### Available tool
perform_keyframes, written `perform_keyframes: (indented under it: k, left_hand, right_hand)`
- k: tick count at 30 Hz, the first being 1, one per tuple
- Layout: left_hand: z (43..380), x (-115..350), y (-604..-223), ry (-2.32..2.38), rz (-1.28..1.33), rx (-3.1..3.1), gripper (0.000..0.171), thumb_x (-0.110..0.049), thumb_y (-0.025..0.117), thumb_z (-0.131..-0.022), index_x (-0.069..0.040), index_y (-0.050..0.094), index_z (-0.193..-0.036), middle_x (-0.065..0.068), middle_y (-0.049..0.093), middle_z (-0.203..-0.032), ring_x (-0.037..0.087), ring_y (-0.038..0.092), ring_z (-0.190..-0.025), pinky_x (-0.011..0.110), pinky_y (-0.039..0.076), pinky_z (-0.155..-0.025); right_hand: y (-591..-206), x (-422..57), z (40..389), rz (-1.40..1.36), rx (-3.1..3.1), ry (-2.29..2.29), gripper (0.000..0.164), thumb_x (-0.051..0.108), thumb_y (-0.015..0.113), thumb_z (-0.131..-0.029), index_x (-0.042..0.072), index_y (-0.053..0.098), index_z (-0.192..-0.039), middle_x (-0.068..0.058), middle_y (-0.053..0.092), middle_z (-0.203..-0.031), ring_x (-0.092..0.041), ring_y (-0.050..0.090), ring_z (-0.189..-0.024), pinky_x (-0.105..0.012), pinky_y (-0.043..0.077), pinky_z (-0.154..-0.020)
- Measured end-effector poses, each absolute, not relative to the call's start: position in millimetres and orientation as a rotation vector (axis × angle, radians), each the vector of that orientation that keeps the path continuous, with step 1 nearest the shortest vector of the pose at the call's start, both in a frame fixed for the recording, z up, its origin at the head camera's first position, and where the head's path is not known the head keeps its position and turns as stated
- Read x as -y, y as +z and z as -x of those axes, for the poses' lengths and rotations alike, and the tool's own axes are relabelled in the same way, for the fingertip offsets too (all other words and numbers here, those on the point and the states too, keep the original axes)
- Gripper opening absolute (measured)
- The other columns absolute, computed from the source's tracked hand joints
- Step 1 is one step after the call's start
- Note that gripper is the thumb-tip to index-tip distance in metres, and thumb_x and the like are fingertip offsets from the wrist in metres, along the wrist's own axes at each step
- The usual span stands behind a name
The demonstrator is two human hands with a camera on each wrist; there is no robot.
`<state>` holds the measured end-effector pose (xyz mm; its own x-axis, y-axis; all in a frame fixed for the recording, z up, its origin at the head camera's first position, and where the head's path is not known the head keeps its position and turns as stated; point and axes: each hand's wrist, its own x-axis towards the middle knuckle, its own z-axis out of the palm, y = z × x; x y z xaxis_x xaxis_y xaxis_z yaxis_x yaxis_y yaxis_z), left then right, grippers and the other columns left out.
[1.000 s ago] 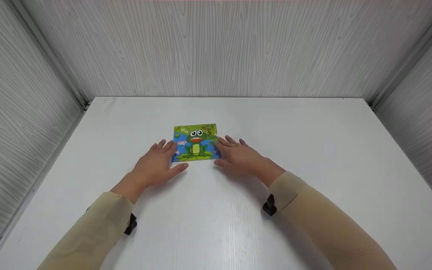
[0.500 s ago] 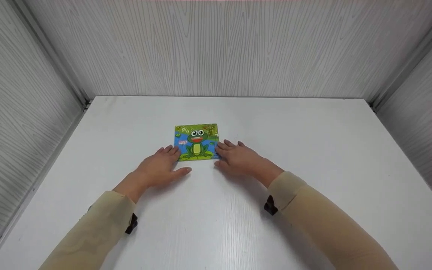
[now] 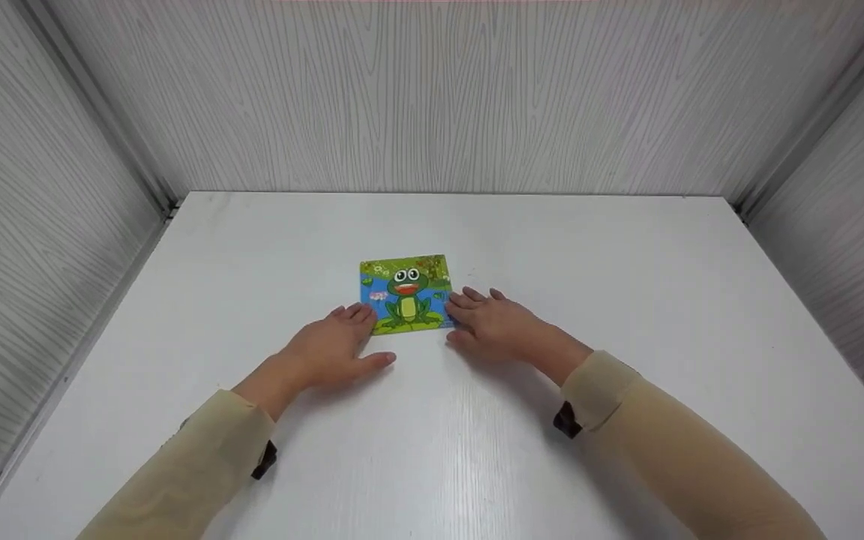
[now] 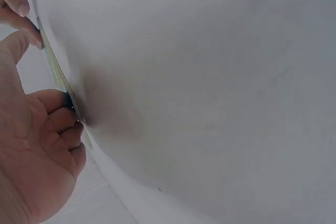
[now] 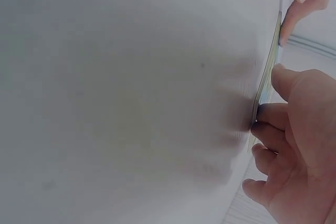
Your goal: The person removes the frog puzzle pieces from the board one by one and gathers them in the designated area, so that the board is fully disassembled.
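Observation:
A thin square picture board (image 3: 407,292) with a green cartoon frog on a blue and green ground lies flat on the white table. My left hand (image 3: 331,349) touches its lower left edge with the fingertips, the thumb held out below the board. At the right edge, fingertips of my right hand (image 3: 498,326) rest on the lower corner. Both wrist views show the board edge-on: in the left one, fingers (image 4: 63,111) meet its near side; in the right one, fingers (image 5: 270,124) do the same. Neither hand curls round the board.
The white tabletop (image 3: 627,285) spreads around the board on all sides. Pale wood-grain panels stand behind it (image 3: 432,97) and at the left and right.
The board has slid to the right and slightly toward me, both hands moving along with it. My left fingers now touch lower on its left edge than a second ago.

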<state>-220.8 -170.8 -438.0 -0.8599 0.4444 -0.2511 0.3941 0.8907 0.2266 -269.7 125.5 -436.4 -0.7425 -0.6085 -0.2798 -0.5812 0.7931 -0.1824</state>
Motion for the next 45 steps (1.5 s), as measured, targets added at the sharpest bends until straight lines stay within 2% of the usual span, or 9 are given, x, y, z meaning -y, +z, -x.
perform_keyframes:
  k: [10,19,31,45]
  left_hand:
    - [210.0,151.0,-438.3,0.213,-0.745,-2.744,0.093,-0.07,0.042,-0.104,0.001,0.033,-0.164,0.017,0.029,-0.172,0.033,0.024,-0.16,0.048,0.022,-0.128]
    - [202.8,139.8,-440.1,0.237,-0.811,-2.735,0.092,-0.07,0.042,-0.104,0.0,0.035,-0.164,0.016,0.031,-0.171,0.033,0.027,-0.159,0.048,0.023,-0.128]
    - [193.2,126.0,-436.6,0.219,-0.856,-2.707,0.092,-0.07,0.042,-0.103,-0.002,0.034,-0.165,0.015,0.029,-0.172,0.032,0.025,-0.16,0.046,0.021,-0.129]
    - [180.4,119.1,-443.2,0.208,-0.962,-2.706,0.092,-0.07,0.043,-0.103,-0.001,0.038,-0.163,0.016,0.034,-0.17,0.03,0.027,-0.159,0.044,0.022,-0.128]
  right_hand:
    - [-438.5,-154.2,249.5,0.906,-2.666,-0.15,0.071,0.049,0.048,-0.111,0.011,0.03,-0.168,-0.005,0.027,-0.174,-0.027,0.017,-0.162,-0.054,0.017,-0.129]
    - [-436.3,-177.1,229.7,0.979,-2.679,-0.209,0.07,0.045,0.051,-0.112,0.003,0.035,-0.165,-0.014,0.032,-0.171,-0.034,0.022,-0.161,-0.06,0.019,-0.127]
    - [-433.6,-193.8,210.9,0.927,-2.682,-0.235,0.069,0.045,0.051,-0.111,0.007,0.033,-0.166,-0.01,0.03,-0.172,-0.032,0.02,-0.161,-0.057,0.017,-0.128]
    - [-440.1,-210.4,187.9,0.97,-2.698,-0.289,0.069,0.044,0.054,-0.11,0.003,0.038,-0.163,-0.014,0.035,-0.17,-0.035,0.024,-0.16,-0.059,0.019,-0.127]
